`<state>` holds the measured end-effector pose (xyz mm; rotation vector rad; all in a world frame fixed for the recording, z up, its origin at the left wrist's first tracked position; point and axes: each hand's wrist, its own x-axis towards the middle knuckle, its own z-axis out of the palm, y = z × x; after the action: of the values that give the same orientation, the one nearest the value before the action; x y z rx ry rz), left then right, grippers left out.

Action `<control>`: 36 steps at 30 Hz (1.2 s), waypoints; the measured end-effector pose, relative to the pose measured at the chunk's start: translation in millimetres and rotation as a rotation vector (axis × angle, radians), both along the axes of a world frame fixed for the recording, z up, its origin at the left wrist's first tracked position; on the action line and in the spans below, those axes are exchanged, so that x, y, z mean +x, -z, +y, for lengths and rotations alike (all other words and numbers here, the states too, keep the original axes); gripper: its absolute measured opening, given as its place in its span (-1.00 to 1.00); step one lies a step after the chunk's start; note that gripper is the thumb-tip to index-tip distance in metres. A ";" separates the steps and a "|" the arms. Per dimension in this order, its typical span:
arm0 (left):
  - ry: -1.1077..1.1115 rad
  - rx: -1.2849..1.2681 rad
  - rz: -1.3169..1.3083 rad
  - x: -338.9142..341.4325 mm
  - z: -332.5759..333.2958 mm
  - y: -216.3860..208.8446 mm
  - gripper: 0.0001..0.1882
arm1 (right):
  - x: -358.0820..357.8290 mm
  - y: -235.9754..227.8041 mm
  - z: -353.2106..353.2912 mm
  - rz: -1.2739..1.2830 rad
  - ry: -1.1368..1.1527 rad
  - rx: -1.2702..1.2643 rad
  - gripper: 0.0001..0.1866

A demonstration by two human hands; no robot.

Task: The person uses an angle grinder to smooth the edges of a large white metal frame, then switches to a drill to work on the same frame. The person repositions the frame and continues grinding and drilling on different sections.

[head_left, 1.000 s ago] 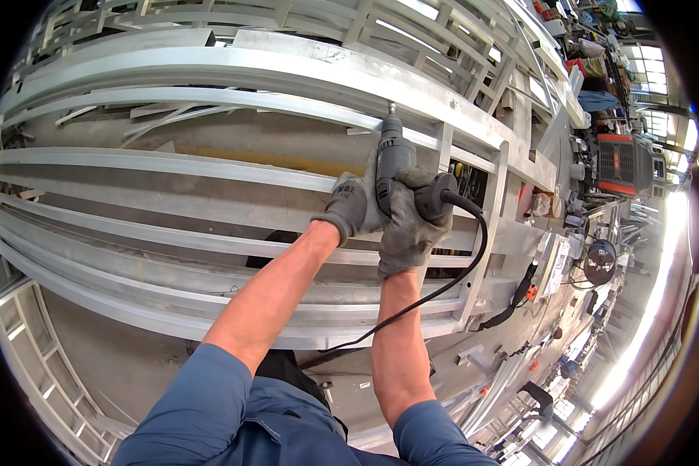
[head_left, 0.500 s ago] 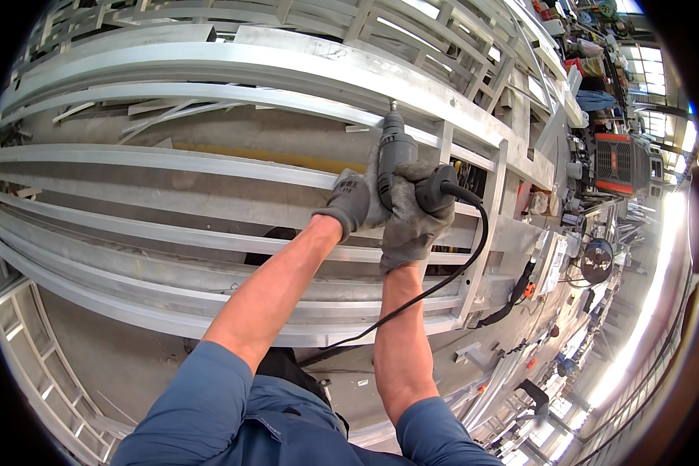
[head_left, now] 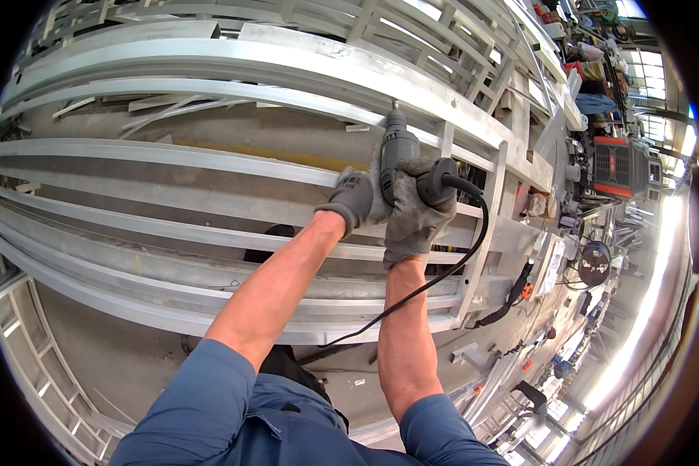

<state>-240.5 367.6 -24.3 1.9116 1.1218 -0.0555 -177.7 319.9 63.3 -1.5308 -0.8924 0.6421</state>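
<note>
Both my hands wear grey work gloves and are closed round a dark grey, corded, drill-like power tool (head_left: 398, 146). Its tapered nose points away from me, and a small metal tip sits at the end against or just over the far rail (head_left: 318, 105) of a metal frame; contact cannot be made out. My left hand (head_left: 357, 198) grips the left side of the tool's body. My right hand (head_left: 416, 206) wraps round its rear, beside the round end where the black cord (head_left: 485, 213) comes out. The cord loops down across my right forearm.
Long parallel silver rails (head_left: 171, 155) run left to right beneath my hands, joined by a crosspiece (head_left: 485, 233) at the right. More stacked frames (head_left: 435, 39) lie beyond. A red and black machine (head_left: 623, 165), a cable reel (head_left: 595, 262) and loose parts stand at the right.
The tool and both hands have shifted very slightly to the right in view. Both hands keep the same hold.
</note>
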 end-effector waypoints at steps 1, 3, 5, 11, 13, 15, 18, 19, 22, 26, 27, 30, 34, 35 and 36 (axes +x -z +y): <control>0.029 0.013 0.028 1.6 -0.1 10.8 -0.44 | -4.1 -3.0 1.4 0.004 -0.007 0.007 -0.83; -0.096 -0.004 -0.065 0.5 -3.2 2.3 -0.39 | -4.2 -3.2 2.7 0.006 -0.002 0.010 -0.83; -0.179 -0.085 -0.151 -2.1 -3.0 0.0 -0.36 | -5.9 -0.5 2.8 0.026 0.010 0.009 -0.82; -0.374 -0.156 -0.529 -9.7 -8.6 12.7 -0.08 | -12.7 2.7 7.5 0.104 0.067 0.019 -0.82; -0.391 -0.210 -0.568 -12.8 -5.4 13.5 0.17 | -15.1 2.6 9.6 0.138 0.093 0.023 -0.81; -0.451 -0.210 -0.746 -13.2 -6.5 20.8 0.21 | -20.4 2.6 11.6 0.180 0.112 0.024 -0.81; -0.473 -0.233 -0.905 -17.3 -8.0 18.0 0.20 | -24.8 7.1 11.2 0.215 0.143 0.024 -0.81; -0.468 -0.246 -0.940 -19.1 -7.6 15.0 0.18 | -25.0 9.5 10.6 0.211 0.148 0.024 -0.81; -0.442 -0.183 -0.870 -19.5 -6.1 14.7 0.10 | -26.6 13.3 10.5 0.188 0.145 0.027 -0.81; -0.325 -0.176 -0.638 -14.0 -3.1 40.0 -0.12 | -27.9 20.0 11.8 0.128 0.120 0.045 -0.80; -0.297 -0.169 -0.590 -13.1 -3.9 44.7 -0.15 | -27.3 21.8 13.1 0.108 0.111 0.049 -0.80; -0.210 -0.122 -0.462 -12.7 -7.6 57.0 -0.25 | -24.9 22.5 11.3 0.037 0.091 0.061 -0.80; -0.076 0.031 -0.258 -3.4 -9.4 75.7 -0.38 | -11.3 13.2 11.8 -0.122 0.026 0.073 -0.80; -0.043 0.083 -0.200 1.1 -10.5 83.5 -0.40 | -5.8 8.5 11.2 -0.171 0.000 0.075 -0.80; -0.044 0.110 -0.160 4.5 -10.7 83.9 -0.43 | -0.4 4.9 11.7 -0.210 -0.023 0.074 -0.80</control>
<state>-236.0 357.0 -108.2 1.9496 1.0767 0.1835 -178.1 331.6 58.4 -1.5424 -1.0822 0.4648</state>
